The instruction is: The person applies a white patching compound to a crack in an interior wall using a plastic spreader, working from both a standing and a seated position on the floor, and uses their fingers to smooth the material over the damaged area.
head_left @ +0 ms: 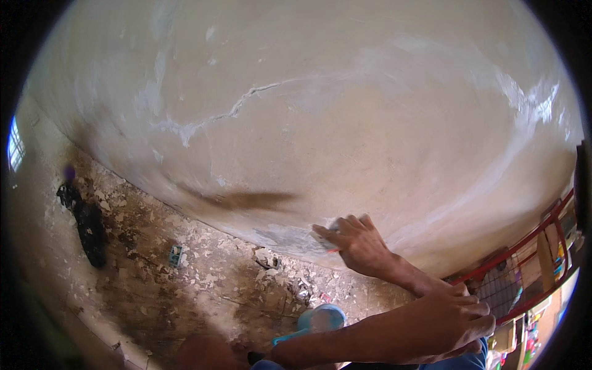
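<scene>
– What could slip here?
– The right hand [356, 243] presses a small pad or scraper [333, 237], fingers closed over it, low on the cracked wall [320, 123]; pushed hard, more plaster may flake onto the floor [185, 277].
– And the left hand [453, 317]?
– Flat, fingers stretched, holding nothing.
– Any packages?
– A small blue-green packet [176, 254] among the chips, a light-blue tub [322, 319] near the forearm.
</scene>
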### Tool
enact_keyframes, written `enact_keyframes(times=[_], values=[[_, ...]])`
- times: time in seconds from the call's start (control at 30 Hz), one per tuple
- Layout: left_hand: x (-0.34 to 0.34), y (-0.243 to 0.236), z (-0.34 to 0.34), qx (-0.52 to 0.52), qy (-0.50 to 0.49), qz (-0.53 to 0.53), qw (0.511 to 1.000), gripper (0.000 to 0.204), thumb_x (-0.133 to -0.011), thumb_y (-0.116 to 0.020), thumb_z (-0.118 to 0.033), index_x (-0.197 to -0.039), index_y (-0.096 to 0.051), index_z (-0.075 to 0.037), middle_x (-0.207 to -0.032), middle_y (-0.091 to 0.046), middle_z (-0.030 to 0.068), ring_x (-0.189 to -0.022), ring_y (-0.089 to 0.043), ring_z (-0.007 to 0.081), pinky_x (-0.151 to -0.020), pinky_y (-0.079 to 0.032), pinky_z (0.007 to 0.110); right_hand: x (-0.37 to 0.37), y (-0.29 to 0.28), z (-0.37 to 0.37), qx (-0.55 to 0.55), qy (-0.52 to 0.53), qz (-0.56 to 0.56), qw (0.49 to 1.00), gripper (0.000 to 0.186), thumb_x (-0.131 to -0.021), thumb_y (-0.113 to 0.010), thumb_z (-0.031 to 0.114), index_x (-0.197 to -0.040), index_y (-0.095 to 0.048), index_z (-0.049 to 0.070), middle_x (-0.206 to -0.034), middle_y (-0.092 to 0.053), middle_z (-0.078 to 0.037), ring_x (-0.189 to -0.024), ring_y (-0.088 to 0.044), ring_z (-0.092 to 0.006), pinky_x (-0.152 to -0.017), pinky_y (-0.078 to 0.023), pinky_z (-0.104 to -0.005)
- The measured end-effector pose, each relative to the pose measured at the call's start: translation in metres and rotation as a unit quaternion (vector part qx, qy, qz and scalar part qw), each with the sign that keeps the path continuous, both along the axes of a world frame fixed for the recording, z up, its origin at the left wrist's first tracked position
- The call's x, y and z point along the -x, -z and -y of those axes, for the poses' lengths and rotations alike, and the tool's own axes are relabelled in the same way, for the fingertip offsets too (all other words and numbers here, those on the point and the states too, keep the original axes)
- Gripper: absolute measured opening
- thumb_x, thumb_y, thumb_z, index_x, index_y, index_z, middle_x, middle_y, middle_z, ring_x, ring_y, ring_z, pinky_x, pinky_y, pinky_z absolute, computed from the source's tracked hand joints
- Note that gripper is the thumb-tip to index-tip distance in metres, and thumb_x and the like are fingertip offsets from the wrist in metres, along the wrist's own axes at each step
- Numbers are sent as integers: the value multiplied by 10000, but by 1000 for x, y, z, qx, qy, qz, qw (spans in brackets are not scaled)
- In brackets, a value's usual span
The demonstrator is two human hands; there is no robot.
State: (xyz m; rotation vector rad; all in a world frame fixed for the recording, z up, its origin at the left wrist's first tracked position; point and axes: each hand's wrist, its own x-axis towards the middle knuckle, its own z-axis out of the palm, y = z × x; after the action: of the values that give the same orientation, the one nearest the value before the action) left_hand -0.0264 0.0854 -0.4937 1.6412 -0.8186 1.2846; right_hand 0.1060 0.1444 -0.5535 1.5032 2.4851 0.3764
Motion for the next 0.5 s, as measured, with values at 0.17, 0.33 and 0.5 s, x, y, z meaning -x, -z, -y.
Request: enact_keyframes(times=[0.17,0.33,0.5], values=[[-31,10,28,-27,27,-78,996,236,-895,-621,-227,-1010,-578,-27,-944,-606,119,-950,-611,266,-895,-453,399,-68,-2,45,150,226,-694,666,398,-900,-656,121,-1255,-536,-12,-1030,-658,-120,-891,-618,-172,-716,-511,-316],[-74,50,50,-3,8,-213,977,235,-889,-641,-240,-1021,-593,-51,-909,-627,101,-893,-633,277,-841,-484,393,-100,-6,75,134,231,-870,414,305,-915,-642,160,-1169,-568,8,-1024,-650,-86,-866,-621,-157,-749,-521,-331],[-88,86,37,89,-107,-328,934,180,-889,-669,-215,-948,-631,-50,-796,-667,125,-696,-657,295,-635,-518,365,-106,-12,89,137,238,-917,288,343,-926,-617,202,-1175,-548,-23,-1040,-650,-94,-896,-636,-190,-800,-526,-373]])
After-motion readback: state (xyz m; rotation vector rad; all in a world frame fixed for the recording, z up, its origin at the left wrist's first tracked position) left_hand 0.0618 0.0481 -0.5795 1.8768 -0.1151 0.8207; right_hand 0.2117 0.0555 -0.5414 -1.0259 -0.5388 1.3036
